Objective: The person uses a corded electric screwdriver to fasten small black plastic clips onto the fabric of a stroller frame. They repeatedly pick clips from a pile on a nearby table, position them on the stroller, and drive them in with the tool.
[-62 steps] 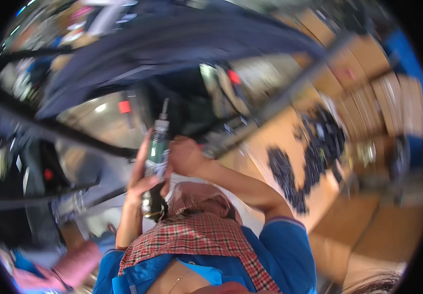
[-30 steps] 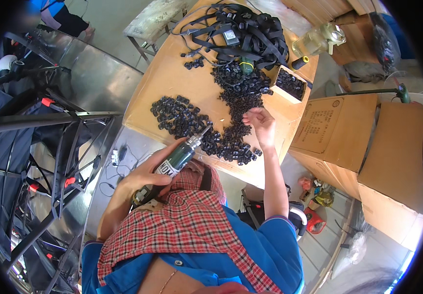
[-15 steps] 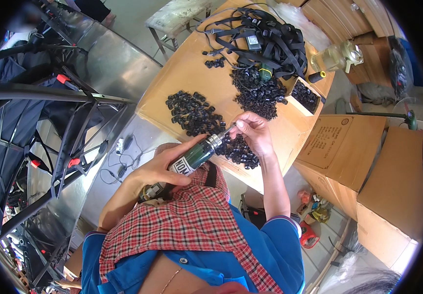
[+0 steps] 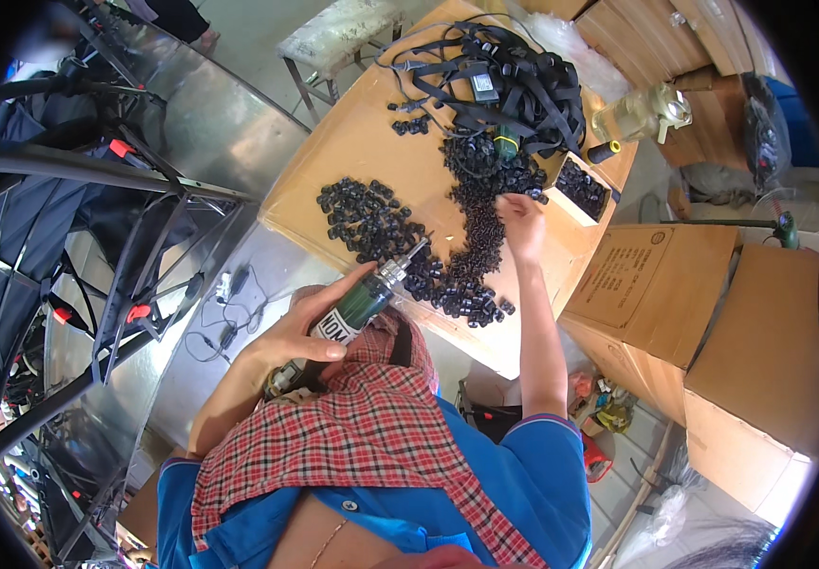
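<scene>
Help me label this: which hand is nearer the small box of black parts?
Right: the right hand is just left of the box; the left hand, farther lower-left, holds a green tool.

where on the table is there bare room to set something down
The widest bare patch of table lies left, between the left pile of black parts and the straps. A smaller one lies between right hand, box and the right edge. The middle is crowded with more parts.

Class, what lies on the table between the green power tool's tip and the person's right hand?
In the head view: a narrow strip of tabletop, mostly bare, then a band of small dark parts.
</scene>
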`<state>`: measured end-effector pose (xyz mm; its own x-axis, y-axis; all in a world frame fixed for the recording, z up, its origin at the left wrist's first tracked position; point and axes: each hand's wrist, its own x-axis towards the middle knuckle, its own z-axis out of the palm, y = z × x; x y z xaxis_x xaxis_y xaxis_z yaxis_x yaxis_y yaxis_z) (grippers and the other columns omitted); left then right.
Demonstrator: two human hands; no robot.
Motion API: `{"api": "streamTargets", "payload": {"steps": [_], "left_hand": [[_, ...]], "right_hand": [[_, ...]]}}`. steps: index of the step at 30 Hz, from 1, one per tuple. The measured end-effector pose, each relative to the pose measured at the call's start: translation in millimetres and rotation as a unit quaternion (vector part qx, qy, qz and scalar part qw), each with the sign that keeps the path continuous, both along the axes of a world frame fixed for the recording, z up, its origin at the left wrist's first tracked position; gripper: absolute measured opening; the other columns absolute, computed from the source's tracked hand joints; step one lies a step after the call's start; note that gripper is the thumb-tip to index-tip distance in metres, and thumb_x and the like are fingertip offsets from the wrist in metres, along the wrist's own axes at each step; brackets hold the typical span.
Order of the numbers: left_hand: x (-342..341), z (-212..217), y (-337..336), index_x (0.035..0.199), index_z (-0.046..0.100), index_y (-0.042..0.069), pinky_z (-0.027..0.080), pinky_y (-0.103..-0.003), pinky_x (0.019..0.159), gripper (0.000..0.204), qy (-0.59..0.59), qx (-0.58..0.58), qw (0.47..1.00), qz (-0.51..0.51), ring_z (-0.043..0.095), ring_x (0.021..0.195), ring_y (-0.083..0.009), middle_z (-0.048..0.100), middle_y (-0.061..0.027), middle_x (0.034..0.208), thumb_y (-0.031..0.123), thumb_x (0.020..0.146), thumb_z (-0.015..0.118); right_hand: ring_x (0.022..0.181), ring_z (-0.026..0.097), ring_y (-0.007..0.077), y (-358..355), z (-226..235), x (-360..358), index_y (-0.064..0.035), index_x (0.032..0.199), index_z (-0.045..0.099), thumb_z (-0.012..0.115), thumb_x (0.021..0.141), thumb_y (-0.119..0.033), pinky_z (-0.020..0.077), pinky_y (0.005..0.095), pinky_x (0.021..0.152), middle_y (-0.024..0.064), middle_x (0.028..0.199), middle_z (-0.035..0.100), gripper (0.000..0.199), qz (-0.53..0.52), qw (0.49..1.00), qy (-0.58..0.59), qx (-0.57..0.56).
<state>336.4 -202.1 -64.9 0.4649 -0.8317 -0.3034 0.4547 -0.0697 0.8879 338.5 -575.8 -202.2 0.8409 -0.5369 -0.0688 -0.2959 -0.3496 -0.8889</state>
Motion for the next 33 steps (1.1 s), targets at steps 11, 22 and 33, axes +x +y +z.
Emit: {"api": "streamTargets", "payload": {"steps": [11, 22, 33], "left_hand": [[-11.9, 5.4, 19.5, 0.155, 0.019, 0.007, 0.046, -0.025, 0.065, 0.112, 0.03, -0.009, 0.998, 0.048, 0.06, 0.074, -0.0125, 0.06, -0.0096, 0.096, 0.045, 0.067, 0.078], [-18.9, 47.6, 79.5, 0.156, 0.009, 0.011, 0.044, -0.026, 0.051, 0.109, 0.102, -0.154, 0.976, 0.113, 0.055, 0.056, -0.015, 0.053, -0.0084, 0.076, 0.024, 0.074, 0.079], [-45.8, 52.7, 198.1, 0.157, 0.005, 0.012, 0.044, -0.027, 0.047, 0.111, 0.067, -0.254, 0.952, 0.159, 0.056, 0.054, -0.0172, 0.055, -0.0135, 0.081, 0.016, 0.07, 0.076]], "right_hand": [[0.07, 0.065, 0.0287, -34.5, -13.7, 13.5, -0.0023, 0.084, 0.067, 0.07, 0.073, 0.002, 0.0543, 0.0358, 0.068, 0.0128, 0.08, 0.065, 0.011, 0.077, 0.949, -0.026, -0.304], [0.077, 0.067, 0.011, 202.5, 138.2, 29.3, 0.0045, 0.101, 0.067, 0.068, 0.086, 0.007, 0.0565, 0.0248, 0.072, 0.0057, 0.083, 0.07, 0.016, 0.216, 0.919, -0.216, 0.249], [0.078, 0.068, 0.0192, 325.7, 186.3, 37.0, 0.0041, 0.09, 0.065, 0.06, 0.096, -0.01, 0.0541, 0.0332, 0.077, 0.0116, 0.084, 0.068, 0.016, 0.341, 0.853, -0.236, 0.317]]}}
